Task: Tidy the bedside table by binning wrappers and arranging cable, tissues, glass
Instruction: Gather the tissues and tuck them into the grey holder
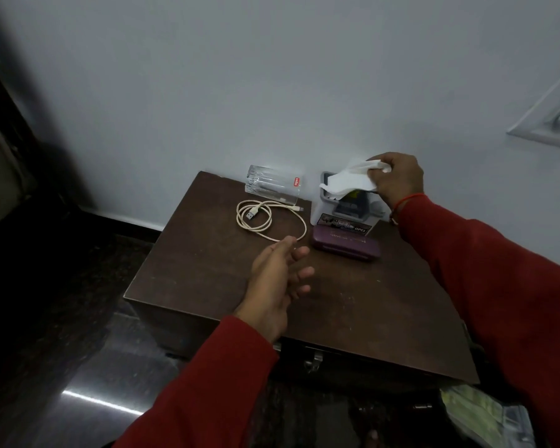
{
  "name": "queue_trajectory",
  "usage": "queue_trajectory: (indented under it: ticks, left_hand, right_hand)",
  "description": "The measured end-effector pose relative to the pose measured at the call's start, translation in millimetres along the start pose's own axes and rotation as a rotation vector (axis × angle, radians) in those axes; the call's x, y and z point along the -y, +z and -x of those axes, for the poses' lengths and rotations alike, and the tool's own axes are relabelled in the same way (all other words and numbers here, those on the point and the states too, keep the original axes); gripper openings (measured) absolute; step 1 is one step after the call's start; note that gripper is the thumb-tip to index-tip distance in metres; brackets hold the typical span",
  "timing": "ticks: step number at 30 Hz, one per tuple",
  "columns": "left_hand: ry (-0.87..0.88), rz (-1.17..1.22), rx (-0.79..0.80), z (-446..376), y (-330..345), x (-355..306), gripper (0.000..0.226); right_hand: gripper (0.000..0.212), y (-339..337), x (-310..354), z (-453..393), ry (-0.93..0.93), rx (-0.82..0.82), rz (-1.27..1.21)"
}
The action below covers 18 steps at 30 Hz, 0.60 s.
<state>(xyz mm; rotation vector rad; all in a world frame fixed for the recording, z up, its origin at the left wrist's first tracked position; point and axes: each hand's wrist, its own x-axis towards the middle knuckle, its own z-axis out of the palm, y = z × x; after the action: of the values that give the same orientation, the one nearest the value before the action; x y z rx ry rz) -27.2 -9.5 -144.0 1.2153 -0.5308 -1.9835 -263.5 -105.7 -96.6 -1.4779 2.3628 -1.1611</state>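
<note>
Tissue (349, 179) pinched in right hand (396, 179) fingers at table (207, 273) back edge; left hand (277, 282) fingers slack.

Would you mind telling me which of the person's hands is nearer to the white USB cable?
Left. The left hand hovers open just in front of the USB cable, fingertips almost at its loop; the right hand is off to the cable's right, pinching a tissue.
</note>
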Motion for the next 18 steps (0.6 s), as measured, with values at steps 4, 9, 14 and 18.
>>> queue_trajectory:
  ticks: [4,9,14,18]
  left_hand:
    - [-0.008,-0.009,0.003,0.6,-1.8,-1.4,0.021]
    - [-0.009,-0.010,0.003,2.4,-2.3,-4.0,0.022]
    - [-0.012,-0.017,0.006,1.4,-2.8,-3.6,0.023]
    - [-0.014,-0.018,-0.001,1.9,-2.1,-3.7,0.026]
  right_hand:
    - [0.026,1.4,1.7,-4.2,-0.089,0.022,0.089]
    - [0.031,-0.1,16.5,-18.2,-0.227,0.056,0.250]
    - [0.033,-6.2,25.7,-26.8,-0.338,0.082,0.346]
    - [0.033,-8.3,30.4,-29.4,-0.354,0.119,0.361]
